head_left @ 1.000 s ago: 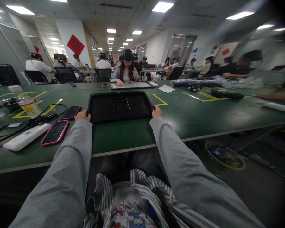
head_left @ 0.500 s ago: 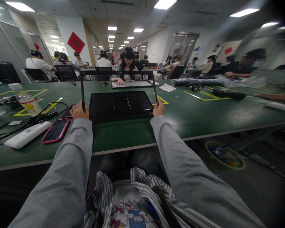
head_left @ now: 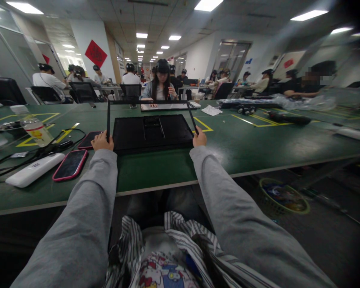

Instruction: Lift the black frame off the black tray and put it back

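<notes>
Sleeves of soft gray (head_left: 93,192) reach over the green bench (head_left: 156,172). The left hand (head_left: 103,142) pinches one side of a thin black frame (head_left: 150,102), and the right hand (head_left: 199,137) pinches the other side. The frame leans up over a flat black shell (head_left: 175,128), which lies on the bench between the hands. One second ago the frame lay flat on the shell. Half a second ago its far bar was up high, and now that bar is a bit lower. So the far side looks free of the shell, as far as I can judge. I cannot tell if the near edge touches it. The shell has hardly moved.

Just beside the left hand is a dark phone (head_left: 89,141). A pink-edged phone (head_left: 70,165) and a long white block (head_left: 36,170) lie closer to the bench's front. Across the bench sits a person (head_left: 162,88) in a black cap.
</notes>
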A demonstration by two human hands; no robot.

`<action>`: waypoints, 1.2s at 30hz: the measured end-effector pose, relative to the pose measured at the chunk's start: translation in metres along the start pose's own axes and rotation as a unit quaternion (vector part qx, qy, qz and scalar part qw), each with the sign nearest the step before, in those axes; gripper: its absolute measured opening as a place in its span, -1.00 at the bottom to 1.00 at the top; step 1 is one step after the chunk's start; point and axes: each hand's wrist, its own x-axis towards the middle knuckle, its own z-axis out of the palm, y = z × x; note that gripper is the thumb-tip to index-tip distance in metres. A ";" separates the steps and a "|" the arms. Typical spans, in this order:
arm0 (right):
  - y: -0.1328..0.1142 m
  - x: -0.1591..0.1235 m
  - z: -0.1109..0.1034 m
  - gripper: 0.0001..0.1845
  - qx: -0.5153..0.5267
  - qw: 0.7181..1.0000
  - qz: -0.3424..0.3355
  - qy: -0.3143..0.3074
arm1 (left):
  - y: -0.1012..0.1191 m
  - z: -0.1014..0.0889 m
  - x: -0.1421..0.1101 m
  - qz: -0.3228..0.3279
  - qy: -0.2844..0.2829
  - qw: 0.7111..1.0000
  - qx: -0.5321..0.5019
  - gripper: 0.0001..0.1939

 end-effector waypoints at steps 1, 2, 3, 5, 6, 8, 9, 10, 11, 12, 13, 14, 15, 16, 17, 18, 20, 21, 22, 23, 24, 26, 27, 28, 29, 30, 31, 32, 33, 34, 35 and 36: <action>0.000 0.000 0.000 -0.40 -0.001 1.000 0.001 -0.001 | 0.000 0.000 0.000 -0.001 -0.001 1.000 0.002 -0.39; 0.001 0.000 0.001 -0.40 -0.003 1.000 0.002 -0.003 | 0.000 0.000 0.000 -0.002 -0.002 1.000 0.003 -0.39; 0.001 0.000 0.001 -0.40 -0.005 1.000 0.003 -0.005 | 0.001 0.000 -0.001 -0.002 -0.004 1.000 0.004 -0.40; 0.003 0.001 0.003 -0.40 -0.011 1.000 0.006 -0.008 | 0.000 0.001 0.000 -0.002 -0.007 1.000 0.006 -0.40; 0.003 0.001 0.004 -0.40 -0.012 1.000 0.007 -0.009 | 0.000 0.002 0.000 -0.002 -0.008 1.000 0.007 -0.40; 0.006 0.002 0.006 -0.40 -0.012 1.000 0.008 -0.010 | -0.001 0.004 0.001 -0.003 -0.011 1.000 0.008 -0.40; 0.007 0.002 0.007 -0.40 -0.011 1.000 0.008 -0.011 | -0.002 0.005 0.001 -0.004 -0.013 1.000 0.009 -0.40; 0.008 0.002 0.008 -0.40 -0.010 1.000 0.009 -0.012 | -0.002 0.006 0.001 -0.004 -0.014 1.000 0.010 -0.40; 0.009 0.002 0.009 -0.40 -0.010 1.000 0.010 -0.012 | -0.003 0.007 0.002 -0.004 -0.016 1.000 0.011 -0.41; 0.010 0.003 0.009 -0.41 -0.011 1.000 0.013 -0.012 | -0.004 0.008 0.002 -0.004 -0.018 1.000 0.012 -0.41; 0.010 0.003 0.010 -0.41 -0.013 1.000 0.015 -0.013 | -0.004 0.009 0.003 -0.003 -0.021 1.000 0.013 -0.42; 0.011 0.003 0.011 -0.42 -0.014 1.000 0.017 -0.014 | -0.004 0.010 0.003 -0.003 -0.024 1.000 0.015 -0.43; 0.011 0.003 0.011 -0.43 -0.013 1.000 0.018 -0.016 | -0.005 0.010 0.003 -0.004 -0.027 1.000 0.016 -0.44; 0.012 0.003 0.011 -0.44 -0.012 1.000 0.019 -0.018 | -0.005 0.010 0.003 -0.005 -0.030 0.999 0.015 -0.44; 0.012 0.003 0.011 -0.45 -0.010 1.000 0.020 -0.019 | -0.005 0.010 0.004 -0.006 -0.032 0.999 0.015 -0.44; 0.012 0.003 0.012 -0.45 -0.008 1.000 0.022 -0.020 | -0.005 0.010 0.004 -0.007 -0.034 0.999 0.014 -0.45; 0.011 0.003 0.012 -0.45 -0.006 0.999 0.028 -0.021 | -0.005 0.009 0.003 -0.008 -0.038 0.999 0.014 -0.45; 0.012 0.003 0.012 -0.45 -0.005 0.999 0.031 -0.022 | -0.004 0.009 0.003 -0.008 -0.041 0.999 0.016 -0.45; 0.012 0.004 0.013 -0.45 -0.005 0.999 0.035 -0.024 | -0.004 0.010 0.003 -0.007 -0.044 0.999 0.019 -0.45; 0.012 0.004 0.013 -0.46 -0.005 0.999 0.038 -0.027 | -0.004 0.010 0.004 -0.006 -0.047 0.999 0.023 -0.45; 0.012 0.004 0.013 -0.46 -0.005 0.999 0.042 -0.029 | -0.003 0.012 0.004 -0.009 -0.047 0.999 0.026 -0.45; 0.013 0.003 0.013 -0.46 -0.003 0.998 0.048 -0.033 | -0.003 0.015 0.005 -0.017 -0.041 0.999 0.030 -0.46; 0.013 0.003 0.013 -0.47 -0.002 0.998 0.051 -0.035 | -0.003 0.017 0.005 -0.021 -0.036 0.999 0.030 -0.47; 0.013 0.003 0.013 -0.47 0.000 0.998 0.054 -0.036 | -0.002 0.018 0.005 -0.022 -0.031 0.999 0.028 -0.48; 0.012 0.003 0.012 -0.47 0.003 0.998 0.055 -0.037 | -0.002 0.019 0.005 -0.023 -0.025 0.999 0.026 -0.48; 0.011 0.002 0.011 -0.47 0.006 0.998 0.055 -0.034 | -0.002 0.018 0.005 -0.022 -0.017 0.999 0.022 -0.48; 0.009 0.001 0.009 -0.45 0.011 0.998 0.050 -0.027 | -0.002 0.017 0.004 -0.019 -0.009 1.000 0.014 -0.47; 0.007 0.000 0.006 -0.42 0.017 0.999 0.042 -0.014 | -0.001 0.014 0.002 -0.013 0.004 1.000 0.003 -0.46; 0.004 -0.001 0.003 -0.37 0.023 0.999 0.029 0.007 | 0.000 0.011 0.001 -0.002 0.019 1.000 -0.011 -0.45; 0.001 -0.002 0.000 -0.32 0.029 0.999 0.013 0.033 | 0.001 0.007 -0.002 0.012 0.037 0.999 -0.027 -0.44; -0.002 -0.003 -0.004 -0.29 0.034 0.998 -0.005 0.061 | 0.002 0.002 -0.004 0.028 0.057 0.997 -0.045 -0.43; -0.005 -0.004 -0.009 -0.26 0.035 0.996 -0.024 0.083 | 0.004 -0.002 -0.007 0.044 0.078 0.994 -0.063 -0.41</action>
